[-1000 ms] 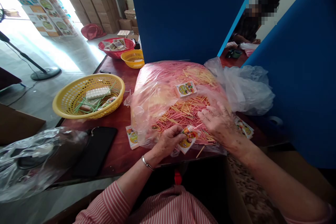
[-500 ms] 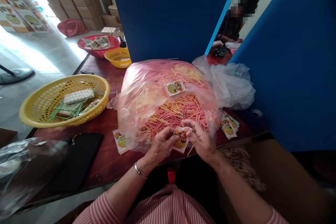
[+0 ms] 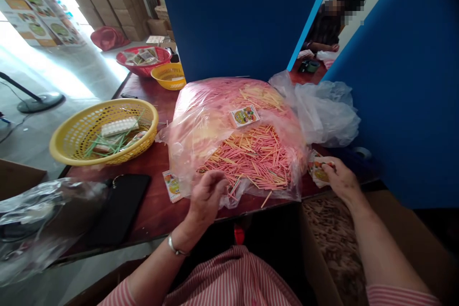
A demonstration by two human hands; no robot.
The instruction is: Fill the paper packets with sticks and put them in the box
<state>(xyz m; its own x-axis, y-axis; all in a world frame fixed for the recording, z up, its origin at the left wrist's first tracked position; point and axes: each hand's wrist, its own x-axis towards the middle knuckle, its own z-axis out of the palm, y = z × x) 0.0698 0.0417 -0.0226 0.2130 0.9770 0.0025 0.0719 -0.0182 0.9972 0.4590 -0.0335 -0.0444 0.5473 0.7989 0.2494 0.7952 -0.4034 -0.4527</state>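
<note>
A big clear plastic bag (image 3: 201, 136) full of thin pink and yellow sticks (image 3: 256, 158) lies open on the table. My left hand (image 3: 206, 196) hovers at its front edge, fingers loosely curled and apart, with nothing visible in them. Off to the right, my right hand (image 3: 342, 179) pinches a printed packet (image 3: 321, 172) over the pile of packets beside the bag. One small printed packet (image 3: 244, 116) rests on top of the sticks. Another packet (image 3: 172, 186) lies at the bag's left, partly under the plastic.
A yellow basket (image 3: 59, 148) with green sticks and a white block stands left, near a black flat case (image 3: 125, 205). Behind are a red basket (image 3: 124, 64) and a smaller yellow one (image 3: 158, 79). Blue panels (image 3: 233, 19) border the table; a person (image 3: 322, 28) sits beyond.
The packet that both hands held over the bag's front is gone from there. My right hand has moved right to the packet pile, while my left has shifted slightly left and opened.
</note>
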